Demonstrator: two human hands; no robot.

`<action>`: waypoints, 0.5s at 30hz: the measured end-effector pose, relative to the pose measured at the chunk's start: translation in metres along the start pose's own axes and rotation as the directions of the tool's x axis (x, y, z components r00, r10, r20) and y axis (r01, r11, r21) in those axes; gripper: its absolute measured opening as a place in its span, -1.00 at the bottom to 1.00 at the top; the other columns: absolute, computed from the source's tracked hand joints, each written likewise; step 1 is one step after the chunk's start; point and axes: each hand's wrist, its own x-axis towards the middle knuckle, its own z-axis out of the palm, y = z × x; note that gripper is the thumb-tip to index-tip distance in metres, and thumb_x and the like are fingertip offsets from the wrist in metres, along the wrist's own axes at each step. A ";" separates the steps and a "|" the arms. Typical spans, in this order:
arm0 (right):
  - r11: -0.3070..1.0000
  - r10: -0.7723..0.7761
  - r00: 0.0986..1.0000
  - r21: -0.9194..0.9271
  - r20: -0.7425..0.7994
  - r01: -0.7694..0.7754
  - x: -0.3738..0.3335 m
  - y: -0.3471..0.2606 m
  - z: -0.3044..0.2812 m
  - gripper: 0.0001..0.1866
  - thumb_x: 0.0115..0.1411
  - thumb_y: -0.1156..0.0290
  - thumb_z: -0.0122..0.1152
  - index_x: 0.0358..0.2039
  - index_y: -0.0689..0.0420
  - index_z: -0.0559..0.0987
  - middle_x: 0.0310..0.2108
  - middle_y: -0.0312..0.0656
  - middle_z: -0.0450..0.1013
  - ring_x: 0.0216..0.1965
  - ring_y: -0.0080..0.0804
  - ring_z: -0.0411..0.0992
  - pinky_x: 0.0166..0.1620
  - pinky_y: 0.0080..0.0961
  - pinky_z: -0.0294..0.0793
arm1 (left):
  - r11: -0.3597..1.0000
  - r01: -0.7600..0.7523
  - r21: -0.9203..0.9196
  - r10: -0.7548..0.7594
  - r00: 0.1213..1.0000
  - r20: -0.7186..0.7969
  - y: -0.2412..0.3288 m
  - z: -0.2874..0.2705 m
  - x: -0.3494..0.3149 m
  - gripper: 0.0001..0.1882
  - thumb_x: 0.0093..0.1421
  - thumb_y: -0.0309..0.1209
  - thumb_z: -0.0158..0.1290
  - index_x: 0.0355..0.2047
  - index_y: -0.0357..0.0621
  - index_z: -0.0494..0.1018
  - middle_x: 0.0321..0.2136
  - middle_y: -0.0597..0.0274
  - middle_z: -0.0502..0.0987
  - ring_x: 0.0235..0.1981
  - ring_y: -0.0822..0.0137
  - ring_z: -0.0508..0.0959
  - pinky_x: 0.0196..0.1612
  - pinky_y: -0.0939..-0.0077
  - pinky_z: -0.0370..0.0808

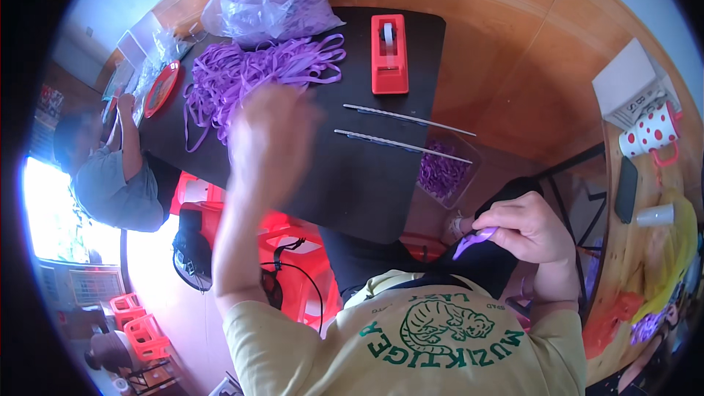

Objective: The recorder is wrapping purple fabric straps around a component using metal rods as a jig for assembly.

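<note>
My left hand (273, 132), smeared by motion, is over the dark table (323, 198), at the near edge of a heaped pile of purple straps (249, 73). Its fingers are too blurred to read. Off the table's right side, my right hand (529, 229) pinches a short purple strap (473, 241), whose end sticks out to the left of the fingertips. Two thin silvery rods (400, 116) lie side by side and jut past the table's right edge. Below them stands a clear tub (462, 191) holding many purple pieces.
A red tape dispenser (389, 77) and a plastic bag (275, 0) of purple straps stand at the back. Another person (121, 183) sits at the left, near a red tray (162, 89). A wooden table (623, 264) at right bears a dotted mug (649, 132).
</note>
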 end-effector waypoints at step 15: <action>0.903 0.428 0.680 0.302 -0.595 -0.304 -0.065 0.097 -0.022 -0.78 0.19 0.61 -0.06 -0.32 0.24 0.59 -0.60 -0.32 0.43 -0.65 -0.73 0.28 -0.57 -0.78 0.19 | -0.256 0.738 -0.624 0.352 0.672 0.651 0.141 0.127 -0.104 -0.81 0.28 -0.47 -0.02 -0.21 -0.31 0.53 -0.50 0.36 0.51 -0.45 0.63 0.44 -0.35 0.75 0.37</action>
